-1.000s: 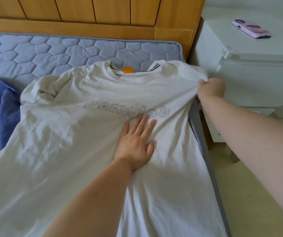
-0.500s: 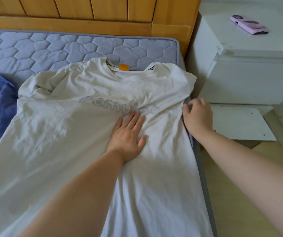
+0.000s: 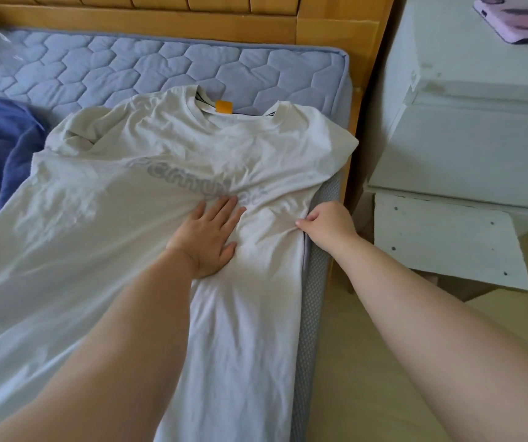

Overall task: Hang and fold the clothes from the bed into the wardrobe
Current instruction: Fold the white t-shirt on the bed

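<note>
I saw the shirt point(image 3: 97, 250) spread on the mattress point(image 3: 128, 65), its orange tag point(image 3: 223, 107) and creased grey print unreadable. My left hand point(image 3: 207, 237) pressed flat on it; my right hand point(image 3: 328, 226) pinched its side at the mattress edge, with open floor point(image 3: 368, 378) alongside.

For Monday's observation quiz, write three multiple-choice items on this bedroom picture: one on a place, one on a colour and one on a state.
1. Where does the phone lie?
A. on the white bedside cabinet
B. under a pillow
C. in a drawer

2. What colour is the tag at the collar of the T-shirt?
A. green
B. orange
C. pink

3. How is the left hand?
A. curled round a hanger
B. raised in the air
C. flat on the T-shirt

Answers:
1 A: it lies on the cabinet's top.
2 B: the tag shows orange against the pale cloth.
3 C: its fingers are spread on the chest print.
</note>
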Motion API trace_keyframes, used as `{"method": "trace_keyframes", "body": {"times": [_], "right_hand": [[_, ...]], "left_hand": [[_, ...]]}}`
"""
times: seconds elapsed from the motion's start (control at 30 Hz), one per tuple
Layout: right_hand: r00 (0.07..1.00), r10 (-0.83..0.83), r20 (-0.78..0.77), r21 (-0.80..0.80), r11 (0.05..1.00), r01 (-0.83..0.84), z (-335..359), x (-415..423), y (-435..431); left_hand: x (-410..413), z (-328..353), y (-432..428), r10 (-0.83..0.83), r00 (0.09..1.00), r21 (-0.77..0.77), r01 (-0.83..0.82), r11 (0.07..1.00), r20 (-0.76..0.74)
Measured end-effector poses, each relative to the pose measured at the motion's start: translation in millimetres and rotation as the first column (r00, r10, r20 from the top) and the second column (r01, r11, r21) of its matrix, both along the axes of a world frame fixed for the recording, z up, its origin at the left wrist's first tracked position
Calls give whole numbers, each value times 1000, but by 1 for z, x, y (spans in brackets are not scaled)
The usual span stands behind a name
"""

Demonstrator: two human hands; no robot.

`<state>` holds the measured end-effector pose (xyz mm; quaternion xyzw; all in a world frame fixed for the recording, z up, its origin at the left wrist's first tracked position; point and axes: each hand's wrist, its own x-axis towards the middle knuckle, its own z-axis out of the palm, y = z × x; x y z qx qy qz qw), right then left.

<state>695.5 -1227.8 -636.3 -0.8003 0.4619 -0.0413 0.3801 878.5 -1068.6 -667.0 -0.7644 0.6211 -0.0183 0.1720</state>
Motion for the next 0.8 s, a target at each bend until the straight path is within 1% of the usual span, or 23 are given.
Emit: {"method": "trace_keyframes", "body": {"times": [0.07,0.13,0.23,0.27,0.3,0.33,0.4,0.47,0.5,0.57,0.63,0.67,0.7,0.73,0.77,0.8], "right_hand": [[998,-37,-41,86,995,40,3,-1,-1],[996,-56,-62,168,984,66,7,-4,0],[996,-42,-83,276,959,63,22,-9,5],[995,-24,-102,294,954,53,29,-8,5],[992,-3,-123,307,951,41,35,-5,5],[989,16,-145,321,947,32,40,-2,4],[977,31,-210,364,930,49,45,5,2],[960,32,-279,400,912,86,48,14,1],[953,25,-303,408,907,106,49,14,1],[952,-35,-304,410,897,164,46,9,0],[947,-121,-298,439,864,248,46,-2,-3],[943,-122,-309,463,847,261,44,-10,-5],[939,-67,-339,475,849,232,44,-19,-8],[930,14,-368,452,877,165,45,-25,-12],[923,67,-378,370,925,84,48,-28,-18],[934,63,-351,216,976,15,51,-29,-27]], "left_hand": [[-5,3,1,10,1000,34,-11,999,28],[-12,7,0,51,998,75,-52,996,24],[-31,17,-7,183,982,129,-176,976,-48],[-39,20,-10,260,959,136,-244,960,-112],[-48,23,-11,344,916,120,-325,938,-208],[-58,25,-11,414,853,94,-406,909,-318],[-83,28,-3,470,737,38,-520,853,-486],[-105,35,11,476,685,6,-568,823,-552],[-116,38,16,468,681,-6,-569,822,-563],[-132,44,21,447,683,-10,-553,833,-577],[-143,50,20,431,668,-13,-550,835,-607],[-149,52,18,420,668,-16,-543,840,-615],[-155,55,14,406,674,-22,-531,847,-618],[-161,59,10,385,682,-39,-518,854,-621],[-166,63,4,360,695,-82,-515,853,-623],[-171,66,-3,335,704,-144,-527,838,-626]]}}
